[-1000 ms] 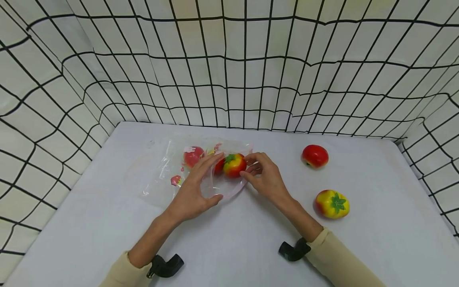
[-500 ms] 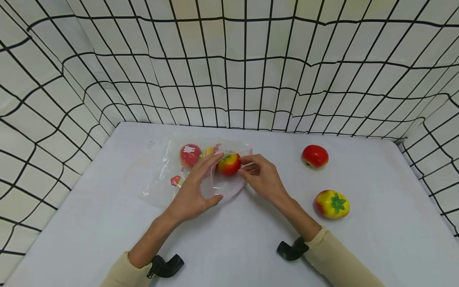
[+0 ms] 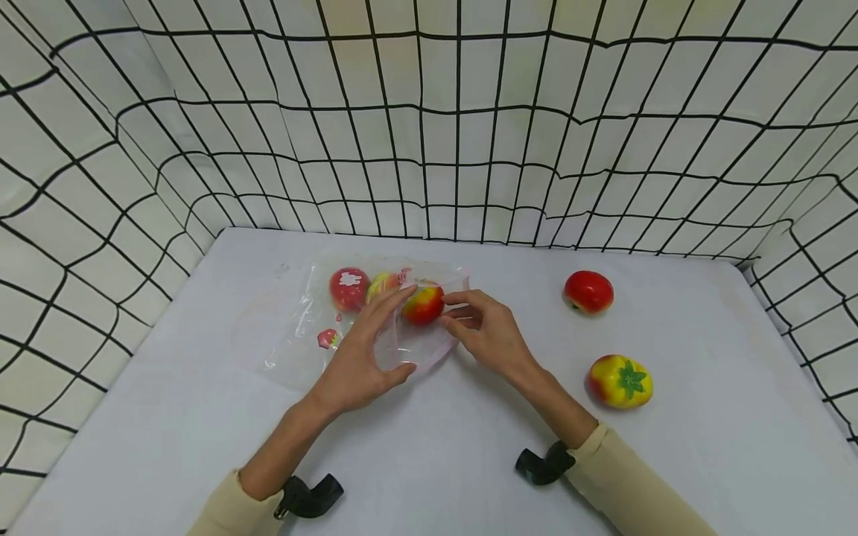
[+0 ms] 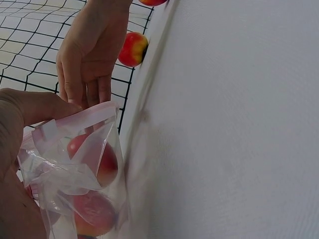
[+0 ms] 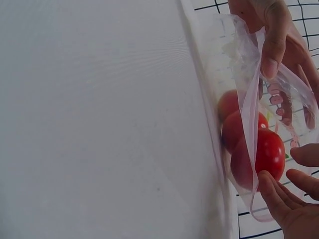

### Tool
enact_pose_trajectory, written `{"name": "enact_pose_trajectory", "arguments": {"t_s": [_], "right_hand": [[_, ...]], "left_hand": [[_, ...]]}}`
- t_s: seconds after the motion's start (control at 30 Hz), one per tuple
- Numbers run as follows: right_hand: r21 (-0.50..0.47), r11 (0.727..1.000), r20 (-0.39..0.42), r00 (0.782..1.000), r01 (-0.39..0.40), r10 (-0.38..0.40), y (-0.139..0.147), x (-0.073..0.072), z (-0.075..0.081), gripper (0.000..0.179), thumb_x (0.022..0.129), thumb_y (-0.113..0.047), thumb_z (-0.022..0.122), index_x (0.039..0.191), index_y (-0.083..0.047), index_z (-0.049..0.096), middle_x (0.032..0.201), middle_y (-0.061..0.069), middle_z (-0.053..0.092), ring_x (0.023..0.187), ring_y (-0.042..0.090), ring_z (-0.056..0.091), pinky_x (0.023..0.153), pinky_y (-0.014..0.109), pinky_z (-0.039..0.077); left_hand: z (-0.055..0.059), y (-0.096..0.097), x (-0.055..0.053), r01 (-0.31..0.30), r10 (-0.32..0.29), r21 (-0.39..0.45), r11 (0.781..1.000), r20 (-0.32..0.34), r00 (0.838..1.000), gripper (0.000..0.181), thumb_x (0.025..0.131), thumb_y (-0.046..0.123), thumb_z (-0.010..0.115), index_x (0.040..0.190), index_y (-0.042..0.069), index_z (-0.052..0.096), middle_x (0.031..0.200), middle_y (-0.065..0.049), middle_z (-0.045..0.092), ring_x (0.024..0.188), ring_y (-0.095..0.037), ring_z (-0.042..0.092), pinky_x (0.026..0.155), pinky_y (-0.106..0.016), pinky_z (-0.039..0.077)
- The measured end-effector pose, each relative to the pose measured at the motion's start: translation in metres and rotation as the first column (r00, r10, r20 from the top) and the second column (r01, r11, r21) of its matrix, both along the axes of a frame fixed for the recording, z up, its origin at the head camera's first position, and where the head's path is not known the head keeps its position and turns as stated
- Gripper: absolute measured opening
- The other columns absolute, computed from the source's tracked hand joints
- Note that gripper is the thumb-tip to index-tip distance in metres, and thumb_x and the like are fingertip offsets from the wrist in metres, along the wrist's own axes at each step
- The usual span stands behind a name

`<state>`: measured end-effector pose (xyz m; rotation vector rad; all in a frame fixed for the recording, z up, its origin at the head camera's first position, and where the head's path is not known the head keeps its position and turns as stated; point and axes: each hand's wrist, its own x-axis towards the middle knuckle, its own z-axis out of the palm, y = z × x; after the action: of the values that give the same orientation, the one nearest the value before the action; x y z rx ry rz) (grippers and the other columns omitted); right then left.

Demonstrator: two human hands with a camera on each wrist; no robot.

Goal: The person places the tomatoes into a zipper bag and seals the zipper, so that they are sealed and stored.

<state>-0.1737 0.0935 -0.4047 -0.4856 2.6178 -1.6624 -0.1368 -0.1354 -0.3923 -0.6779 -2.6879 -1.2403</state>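
Observation:
A clear zip bag with pink trim lies on the white table. Within it are a red toy tomato and a yellowish one behind it. My left hand is at the bag's mouth, thumb and fingers spread wide, the thumb lying over the pink-trimmed edge. Between my hands, a red-and-yellow toy tomato sits just inside the mouth. My right hand touches its right side with the fingertips, the fingers loosely extended.
To the right lie a red toy tomato and, nearer, a yellow-and-red one with a green star-shaped top. Black wire mesh stands along the back and both sides of the white table.
My right hand moves slightly left, and the tomato at its fingertips slides deeper into the bag. The red one inside shifts left too. My left hand stays in place.

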Motion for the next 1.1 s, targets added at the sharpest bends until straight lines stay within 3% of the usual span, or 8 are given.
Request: {"name": "enact_pose_trajectory", "arguments": {"t_s": [0.47,1.1], "right_hand": [[0.033,0.999,0.015,1.000,-0.010,0.010,0.006,0.000,0.003,0.041,0.095,-0.014,0.075,0.135,-0.009,0.065,0.133,0.012,0.070,0.115,0.027,0.073,0.101,0.040,0.061],[0.077,0.997,0.008,1.000,0.012,-0.012,0.043,0.000,0.013,0.042,0.095,-0.025,0.077,0.133,-0.013,0.066,0.134,0.011,0.065,0.116,0.025,0.071,0.101,0.046,0.061]], "left_hand": [[-0.001,0.000,-0.002,-0.007,0.007,0.012,1.000,-0.002,1.000,0.109,0.072,0.010,0.092,0.162,0.032,0.035,0.168,0.000,0.036,0.159,-0.024,0.029,0.112,-0.055,0.052],[-0.004,0.002,-0.002,-0.010,0.010,0.009,1.000,0.001,1.000,0.109,0.071,0.010,0.093,0.162,0.030,0.035,0.168,0.001,0.036,0.158,-0.024,0.031,0.105,-0.055,0.057]]}}
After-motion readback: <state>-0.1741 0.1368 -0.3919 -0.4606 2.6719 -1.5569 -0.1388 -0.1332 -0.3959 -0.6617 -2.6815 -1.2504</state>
